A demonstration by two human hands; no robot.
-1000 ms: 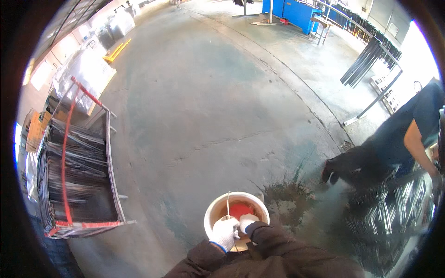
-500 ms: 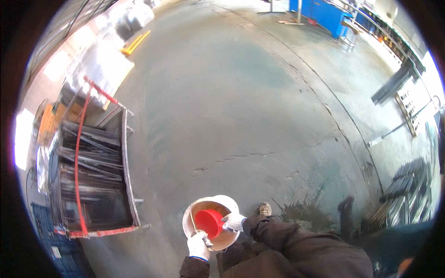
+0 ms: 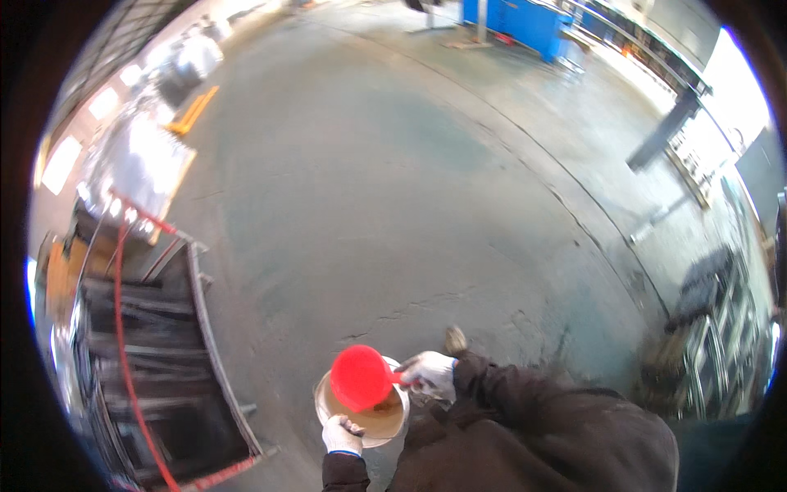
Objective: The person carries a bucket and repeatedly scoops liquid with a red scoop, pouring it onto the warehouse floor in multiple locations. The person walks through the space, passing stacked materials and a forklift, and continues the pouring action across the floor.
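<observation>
Grey concrete floor (image 3: 369, 205) fills most of the view, cracked toward the right; far left, a shiny wrapped load (image 3: 139, 156); near left, a red-and-grey rack cart (image 3: 208, 334) carrying dark frames (image 3: 147, 324); far right, a blue cabinet (image 3: 525, 29); near right, a blurred stack of metal frames (image 3: 713, 353); near centre, a white bucket (image 3: 393, 422), mouth up, brownish inside; red scoop (image 3: 359, 379) above the bucket mouth, covering its far-left part and reaching over the far rim.

Scoop's long axis runs roughly left to right, round cup on the left, short red handle (image 3: 398, 378) pointing right to the right hand (image 3: 430, 377), the nearer one; left hand (image 3: 343, 435) sits on the near side of the cup, apart from it.

Hands both in whitish gloves; right one closed on the scoop handle; left one gripping the bucket's near-left rim, cannot tell whether a wire bail is in that grip too.

Scoop looks plain bright red, smooth, round, a bit blurred; cannot tell whether its base or its mouth faces up, nor whether anything is in it.
</observation>
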